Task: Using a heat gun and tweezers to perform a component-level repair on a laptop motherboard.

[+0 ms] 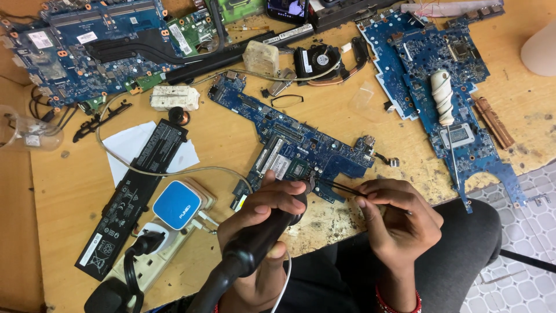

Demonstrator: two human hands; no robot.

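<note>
Matt black plastic handle (pixel 260 240), glossy blue circuit board (pixel 301 145), scuffed wooden table (pixel 231 139).

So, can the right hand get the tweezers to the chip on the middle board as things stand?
Probably yes. The right hand holds the tweezers, whose tips already lie at the edge of the blue board, beside the tool in the left hand. Nothing lies between.

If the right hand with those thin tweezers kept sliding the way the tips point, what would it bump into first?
The right hand aims its tweezers up-left at the blue circuit board. The tips look nearly on it already, beside the nozzle of the black tool in the left hand. Probably the board, though depth is unclear.
</note>
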